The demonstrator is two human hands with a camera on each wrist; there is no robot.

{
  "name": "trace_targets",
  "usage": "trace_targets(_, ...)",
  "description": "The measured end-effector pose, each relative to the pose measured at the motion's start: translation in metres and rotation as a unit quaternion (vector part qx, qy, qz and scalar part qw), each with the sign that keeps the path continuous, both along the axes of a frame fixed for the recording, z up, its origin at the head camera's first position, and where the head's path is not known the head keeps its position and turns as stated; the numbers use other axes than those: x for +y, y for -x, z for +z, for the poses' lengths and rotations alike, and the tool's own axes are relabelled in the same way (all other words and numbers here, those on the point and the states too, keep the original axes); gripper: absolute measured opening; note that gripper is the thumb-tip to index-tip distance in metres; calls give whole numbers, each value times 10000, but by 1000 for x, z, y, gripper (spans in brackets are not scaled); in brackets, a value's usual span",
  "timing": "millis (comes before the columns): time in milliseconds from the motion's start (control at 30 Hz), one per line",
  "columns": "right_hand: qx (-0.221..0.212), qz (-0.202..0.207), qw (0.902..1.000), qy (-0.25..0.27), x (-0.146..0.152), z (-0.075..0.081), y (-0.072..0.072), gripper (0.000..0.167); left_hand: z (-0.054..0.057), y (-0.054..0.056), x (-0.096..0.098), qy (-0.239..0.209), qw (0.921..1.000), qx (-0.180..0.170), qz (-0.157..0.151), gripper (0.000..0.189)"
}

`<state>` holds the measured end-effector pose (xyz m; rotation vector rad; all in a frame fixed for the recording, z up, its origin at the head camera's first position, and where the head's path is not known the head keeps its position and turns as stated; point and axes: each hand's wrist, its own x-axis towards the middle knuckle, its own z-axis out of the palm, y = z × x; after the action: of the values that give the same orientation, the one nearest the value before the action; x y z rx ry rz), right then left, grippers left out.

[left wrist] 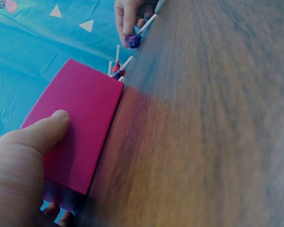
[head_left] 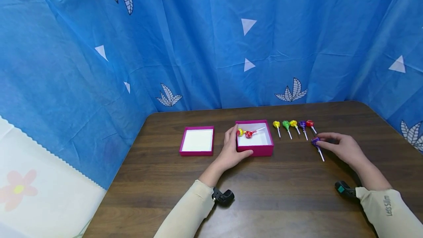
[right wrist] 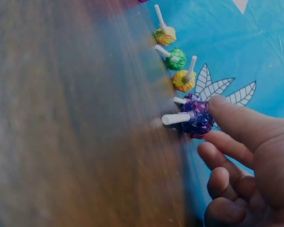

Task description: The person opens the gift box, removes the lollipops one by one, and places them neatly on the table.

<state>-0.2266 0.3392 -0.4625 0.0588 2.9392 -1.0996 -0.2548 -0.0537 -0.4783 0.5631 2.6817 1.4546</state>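
Note:
My right hand [head_left: 342,150] pinches a purple lollipop [head_left: 315,141] by its wrapped head between thumb and fingers. In the right wrist view its white stick [right wrist: 176,118] points away from the palm. My left hand [head_left: 230,150] grips the left side of an open magenta box [head_left: 263,151], with the thumb lying on the front wall in the left wrist view. Inside that box lie a yellow lollipop [head_left: 240,132] and a red lollipop [head_left: 249,134]. The left fingers are partly hidden behind the box.
A row of several lollipops lies right of the box, among them a green one [head_left: 286,124] and a red one [head_left: 309,123]. Left of the box sits a magenta lid [head_left: 196,153] with its white inside up. A blue curtain [head_left: 198,47] hangs behind the wooden table [head_left: 264,201].

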Motion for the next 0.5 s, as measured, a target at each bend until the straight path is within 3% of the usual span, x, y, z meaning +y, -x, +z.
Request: trace_targets(500,899,-160,9953,-319,-1,19,-3,59,0,-1,0,58,10000,46,11,108)
